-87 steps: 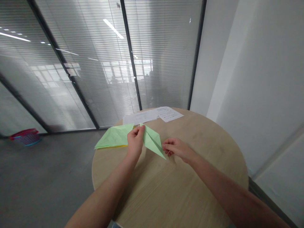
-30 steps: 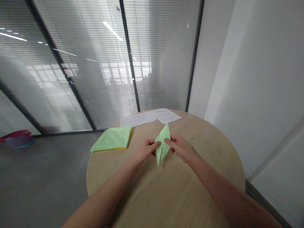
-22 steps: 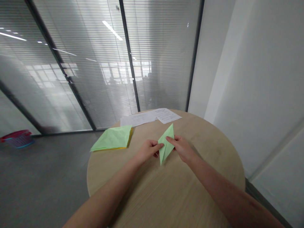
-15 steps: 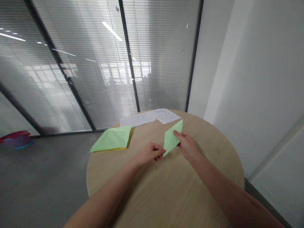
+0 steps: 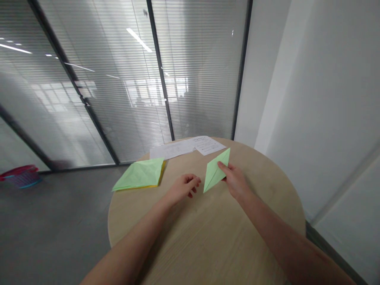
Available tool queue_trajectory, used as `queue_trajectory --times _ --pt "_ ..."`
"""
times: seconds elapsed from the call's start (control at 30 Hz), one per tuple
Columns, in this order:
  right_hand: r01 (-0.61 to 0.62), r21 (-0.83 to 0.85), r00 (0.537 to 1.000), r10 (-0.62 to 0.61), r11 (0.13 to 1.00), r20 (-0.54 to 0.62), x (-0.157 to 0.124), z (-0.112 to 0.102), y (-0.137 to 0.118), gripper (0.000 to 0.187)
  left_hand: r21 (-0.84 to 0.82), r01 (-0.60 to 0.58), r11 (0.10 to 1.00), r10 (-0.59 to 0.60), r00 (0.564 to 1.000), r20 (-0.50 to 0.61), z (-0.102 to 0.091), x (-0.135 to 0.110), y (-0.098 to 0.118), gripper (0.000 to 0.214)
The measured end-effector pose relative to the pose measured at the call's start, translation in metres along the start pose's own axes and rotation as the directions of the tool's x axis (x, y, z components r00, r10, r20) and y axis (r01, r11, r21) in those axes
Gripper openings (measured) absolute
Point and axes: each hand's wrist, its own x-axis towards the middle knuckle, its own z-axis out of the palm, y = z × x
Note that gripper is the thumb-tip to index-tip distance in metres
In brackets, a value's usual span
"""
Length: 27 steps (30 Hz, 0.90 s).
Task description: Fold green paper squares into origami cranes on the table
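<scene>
A folded sheet of light green paper (image 5: 214, 172), with a crease running along it, is held tilted above the round table. My right hand (image 5: 235, 179) pinches its right side, thumb on the near face and the other fingers behind, partly hidden. Just left of the paper, my left hand (image 5: 184, 187) is apart from it, fingers loosely curled and slightly parted with nothing between them.
The wooden table (image 5: 204, 237) has a rounded edge. A stack of green and yellow paper (image 5: 142, 172) lies at its left. Printed white sheets (image 5: 178, 148) lie at the back. Glass panels with blinds stand behind; a red and blue basket (image 5: 22, 176) sits on the floor.
My left hand has let go of the lower corner of the folded green paper and drawn away to the left. My right hand keeps its hold, the paper shifting very slightly.
</scene>
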Motion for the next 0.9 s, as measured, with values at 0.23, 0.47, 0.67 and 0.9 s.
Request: queue_trajectory --times 0.23,0.47,0.67,0.9 --pt "0.025 -0.053 0.996 -0.02 0.998 0.09 -0.012 0.014 0.004 0.036 0.011 0.01 1.0 -0.013 0.975 0.221 0.014 -0.005 0.004 0.043" --pt "0.029 -0.014 0.999 -0.029 0.999 0.032 -0.01 0.01 -0.001 0.032 0.039 0.045 0.998 -0.054 0.957 0.285 0.012 -0.007 0.002 0.042" --pt "0.032 -0.015 0.999 -0.032 0.999 -0.022 -0.001 0.0 -0.005 0.034 0.19 0.041 0.981 -0.095 0.954 0.285 -0.007 -0.009 0.005 0.03" --pt "0.058 -0.171 0.995 -0.044 0.984 0.086 -0.001 -0.005 -0.001 0.035 0.045 -0.038 0.998 0.044 0.989 -0.143 -0.014 0.002 0.003 0.033"
